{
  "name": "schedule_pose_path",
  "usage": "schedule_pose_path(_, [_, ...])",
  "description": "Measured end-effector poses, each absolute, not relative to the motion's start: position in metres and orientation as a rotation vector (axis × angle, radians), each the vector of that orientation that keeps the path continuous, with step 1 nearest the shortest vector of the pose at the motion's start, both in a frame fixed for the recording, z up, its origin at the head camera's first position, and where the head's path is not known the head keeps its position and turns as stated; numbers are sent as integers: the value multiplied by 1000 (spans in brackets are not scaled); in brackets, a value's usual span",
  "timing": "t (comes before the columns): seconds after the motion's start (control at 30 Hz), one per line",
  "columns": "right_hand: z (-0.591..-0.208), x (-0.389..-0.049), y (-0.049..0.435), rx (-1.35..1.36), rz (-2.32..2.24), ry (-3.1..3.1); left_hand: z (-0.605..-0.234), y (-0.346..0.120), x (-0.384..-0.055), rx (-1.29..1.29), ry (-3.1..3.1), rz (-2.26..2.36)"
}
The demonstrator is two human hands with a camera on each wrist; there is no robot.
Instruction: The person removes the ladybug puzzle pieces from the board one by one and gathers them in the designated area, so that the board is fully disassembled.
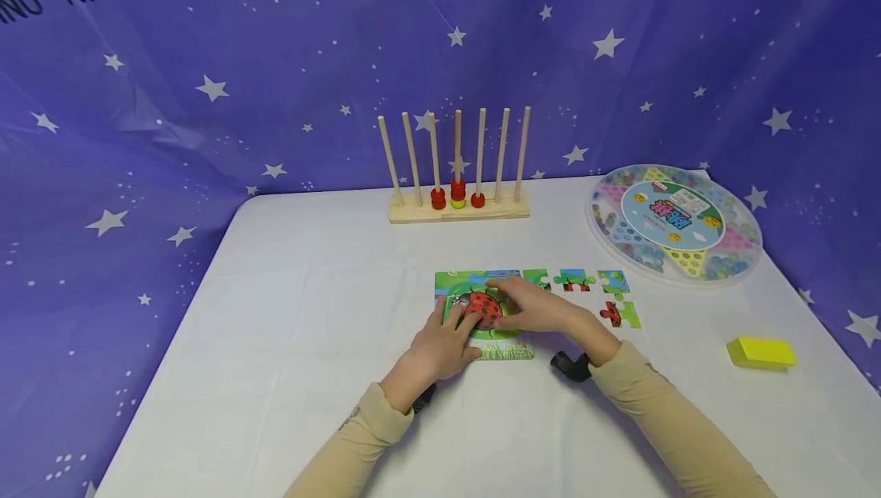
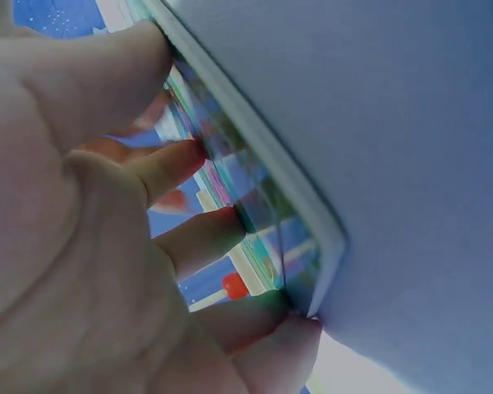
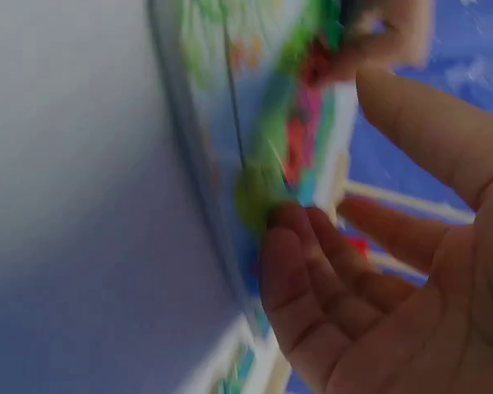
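A ladybug jigsaw puzzle [image 1: 505,353] lies flat on the white table, its red spotted ladybug in the middle. My left hand [image 1: 440,349] rests on its left and lower part with fingers spread. In the left wrist view, those fingertips touch the picture surface of the puzzle [image 2: 300,254]. Over the right side is my right hand [image 1: 540,307], fingers extended and slightly bent. The right wrist view shows its fingertips at the puzzle's surface [image 3: 222,123], with the thumb apart. Part of the picture is hidden under both hands.
Several loose jigsaw pieces [image 1: 575,279] lie right of the puzzle. Behind stands a wooden peg rack [image 1: 406,215] with red and yellow beads. A round Chinese checkers box [image 1: 673,215] is at the back right, a yellow block [image 1: 761,353] nearer.
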State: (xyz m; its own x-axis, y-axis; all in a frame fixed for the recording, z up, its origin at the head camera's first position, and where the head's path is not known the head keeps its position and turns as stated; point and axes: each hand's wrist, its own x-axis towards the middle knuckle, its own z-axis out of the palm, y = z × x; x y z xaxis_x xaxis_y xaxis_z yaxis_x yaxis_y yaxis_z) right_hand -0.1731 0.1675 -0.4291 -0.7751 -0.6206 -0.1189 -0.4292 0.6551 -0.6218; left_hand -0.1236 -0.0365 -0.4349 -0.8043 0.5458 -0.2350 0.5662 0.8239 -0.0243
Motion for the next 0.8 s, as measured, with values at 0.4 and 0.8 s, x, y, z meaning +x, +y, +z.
schedule_pose_path(0.4, [-433,-172,147,-764,-755,2590,-437,-38,-122,803,2781,-59])
schedule_pose_path(0.8, [-440,-180,147,-796,-908,2539,-435,-39,-123,821,2792,-139])
